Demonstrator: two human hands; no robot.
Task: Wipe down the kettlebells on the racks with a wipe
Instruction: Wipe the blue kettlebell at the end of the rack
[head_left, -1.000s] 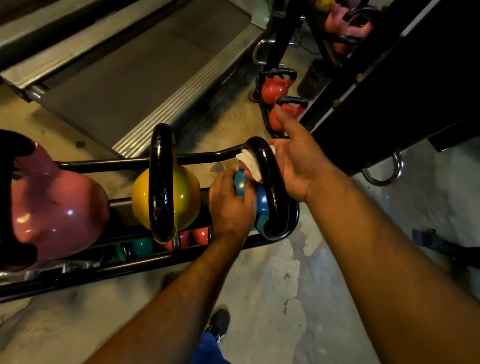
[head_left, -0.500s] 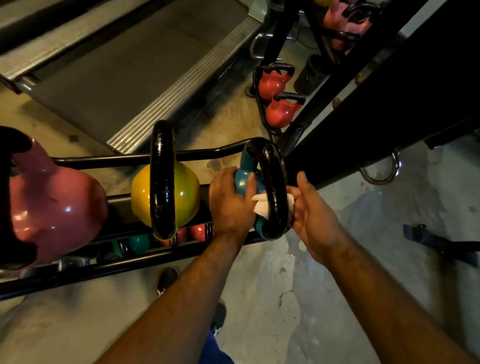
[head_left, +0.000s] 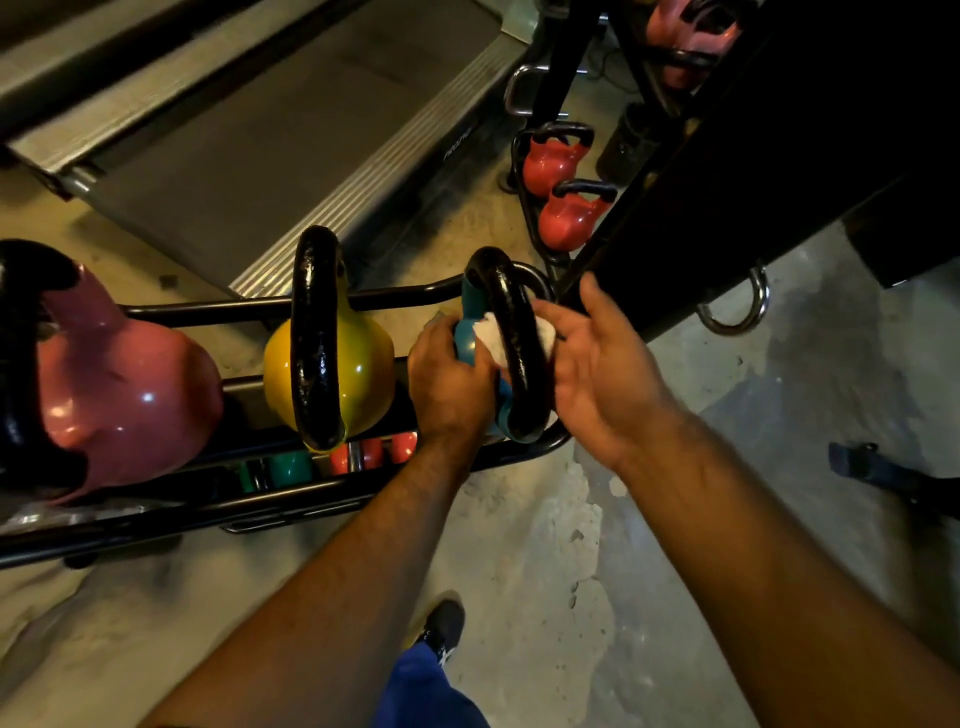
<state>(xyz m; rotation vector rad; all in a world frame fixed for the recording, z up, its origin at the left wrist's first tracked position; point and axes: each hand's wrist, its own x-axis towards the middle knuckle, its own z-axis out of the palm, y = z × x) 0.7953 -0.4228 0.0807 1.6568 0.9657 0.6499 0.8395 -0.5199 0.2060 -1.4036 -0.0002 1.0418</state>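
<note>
Black rack, pink kettlebell, yellow kettlebell, teal kettlebell

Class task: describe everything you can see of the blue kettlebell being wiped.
The blue kettlebell sits upright at the right end of the rack, beside a yellow one. Its body looks teal and glossy, mostly hidden; its thick black handle arches over it. The left hand grips its body, and a white wipe, threaded under the handle, meets the right hand.

**Rack layout from above**

Three kettlebells sit in a row on the rack: the largest kettlebell at 9 o'clock, the middle kettlebell beside it, the end kettlebell at the centre. The left hand and right hand flank its handle, the wipe between them. A treadmill lies at 11 o'clock, two small kettlebells at 1 o'clock.
</note>
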